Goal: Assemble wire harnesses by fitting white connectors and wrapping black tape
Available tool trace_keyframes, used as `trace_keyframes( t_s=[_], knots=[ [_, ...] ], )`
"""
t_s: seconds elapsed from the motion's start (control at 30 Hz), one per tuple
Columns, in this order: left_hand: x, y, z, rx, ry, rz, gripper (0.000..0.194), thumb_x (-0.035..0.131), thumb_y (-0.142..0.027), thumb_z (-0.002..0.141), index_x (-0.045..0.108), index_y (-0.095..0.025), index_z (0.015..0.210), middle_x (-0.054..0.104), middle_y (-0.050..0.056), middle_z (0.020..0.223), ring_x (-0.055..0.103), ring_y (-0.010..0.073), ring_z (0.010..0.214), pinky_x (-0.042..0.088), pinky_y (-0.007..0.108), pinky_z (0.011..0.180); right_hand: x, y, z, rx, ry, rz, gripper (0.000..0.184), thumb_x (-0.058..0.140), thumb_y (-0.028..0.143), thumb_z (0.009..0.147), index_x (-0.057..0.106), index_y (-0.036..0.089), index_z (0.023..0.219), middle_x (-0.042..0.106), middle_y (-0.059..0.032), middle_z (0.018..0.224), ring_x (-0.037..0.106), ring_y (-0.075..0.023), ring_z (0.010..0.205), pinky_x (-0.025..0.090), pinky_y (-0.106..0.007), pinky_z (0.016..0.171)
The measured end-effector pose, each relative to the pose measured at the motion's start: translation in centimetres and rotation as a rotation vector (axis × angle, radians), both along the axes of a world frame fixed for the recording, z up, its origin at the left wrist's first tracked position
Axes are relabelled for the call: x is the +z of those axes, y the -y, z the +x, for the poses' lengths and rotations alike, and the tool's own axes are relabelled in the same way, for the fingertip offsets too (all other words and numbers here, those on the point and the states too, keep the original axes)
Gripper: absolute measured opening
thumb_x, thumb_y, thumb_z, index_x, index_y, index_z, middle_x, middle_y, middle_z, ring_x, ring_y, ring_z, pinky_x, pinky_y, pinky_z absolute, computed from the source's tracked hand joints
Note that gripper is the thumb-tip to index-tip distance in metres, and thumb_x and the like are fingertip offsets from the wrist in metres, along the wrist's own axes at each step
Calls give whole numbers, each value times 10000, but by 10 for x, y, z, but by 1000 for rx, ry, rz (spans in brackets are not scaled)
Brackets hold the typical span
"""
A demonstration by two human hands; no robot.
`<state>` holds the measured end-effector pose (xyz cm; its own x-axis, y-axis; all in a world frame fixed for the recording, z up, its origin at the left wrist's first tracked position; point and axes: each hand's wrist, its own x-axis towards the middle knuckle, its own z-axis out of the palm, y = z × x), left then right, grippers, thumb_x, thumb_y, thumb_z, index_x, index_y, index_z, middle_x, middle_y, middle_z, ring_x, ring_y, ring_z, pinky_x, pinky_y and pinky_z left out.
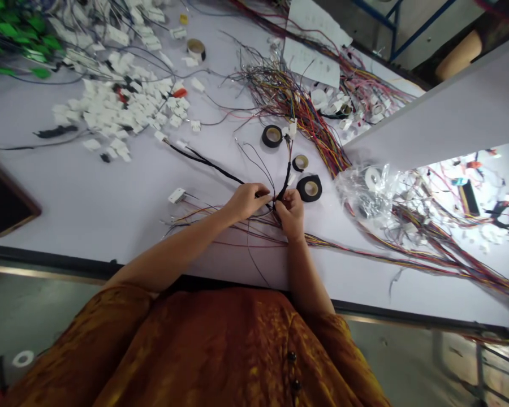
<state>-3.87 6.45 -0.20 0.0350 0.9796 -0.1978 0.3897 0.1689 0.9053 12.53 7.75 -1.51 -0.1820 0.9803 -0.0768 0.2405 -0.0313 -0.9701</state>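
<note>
Both hands meet at a junction of a wire harness [212,165] whose branches are wrapped in black tape. My left hand [251,200] pinches the harness just left of the junction, thumb and forefinger together. Close beside it, my right hand [291,212] is closed on the harness where a taped branch [287,175] runs up to a white connector [292,129]. Thin loose wires [258,161] rise between the hands. Beneath them, a bundle of coloured wires [343,247] crosses the table. A white connector [177,195] lies left of my left forearm.
Black tape rolls [309,188] lie just beyond my right hand. A heap of white connectors [123,107] covers the upper left, and a phone [6,198] lies at the left edge. A thick wire bundle [297,102] stretches behind. A white panel [441,107] juts in from the right.
</note>
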Motion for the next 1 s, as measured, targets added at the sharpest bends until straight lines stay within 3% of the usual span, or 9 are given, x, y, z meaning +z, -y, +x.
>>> trace_keyframes(
  t_s=[0.17, 0.43, 0.53, 0.67, 0.8, 0.9, 1.0],
  knots=[
    [-5, -5, 7, 57, 156, -28, 94, 699, -209, 800, 758, -152, 846, 772, 44, 850, 699, 172, 823, 496, 260, 784, -3, 1, 3, 12, 48, 25, 172, 561, 284, 762, 432, 231, 863, 416, 64, 712, 376, -93, 597, 336, -243, 568],
    [-2, 6, 11, 154, 220, 11, 124, 605, -144, 790, 729, -150, 800, 749, 31, 803, 653, 132, 748, 470, 234, 726, -3, 1, 2, 11, 65, 29, 179, 561, 278, 759, 424, 231, 865, 480, 58, 725, 399, -96, 602, 349, -241, 578],
    [0, 5, 5, 233, 320, 29, 124, 557, -138, 788, 675, -145, 824, 742, 31, 807, 543, 81, 589, 410, 205, 592, -2, 2, 1, 13, 39, 9, 183, 562, 279, 763, 430, 230, 881, 573, 28, 794, 441, -99, 617, 366, -241, 582],
    [5, -3, -14, 429, 640, -25, 102, 496, -138, 806, 516, -175, 899, 749, 27, 816, 272, 26, 390, 216, 194, 422, -3, 3, -1, 26, 29, 7, 188, 568, 269, 764, 445, 228, 900, 596, 15, 851, 447, -91, 608, 364, -239, 571],
    [11, -12, -32, 570, 743, -123, 110, 482, -112, 827, 494, -173, 918, 727, 15, 730, 251, 12, 354, 165, 190, 405, 1, 2, -3, 59, 107, 25, 273, 578, 295, 772, 547, 210, 1030, 526, 36, 788, 422, -95, 600, 364, -243, 570],
    [13, -17, -36, 561, 720, -221, 85, 504, -95, 852, 525, -154, 910, 693, 2, 656, 266, 9, 342, 164, 190, 394, 5, 3, -4, 87, 175, 20, 312, 581, 330, 803, 638, 185, 1074, 509, 37, 715, 421, -108, 600, 373, -255, 580],
    [14, -21, -34, 467, 739, -281, 92, 529, -127, 898, 545, -137, 807, 655, 4, 625, 286, -1, 333, 150, 191, 384, 6, 4, -2, 106, 184, 28, 271, 571, 351, 834, 692, 184, 1010, 507, 33, 685, 429, -113, 604, 385, -261, 596]
  ],
)
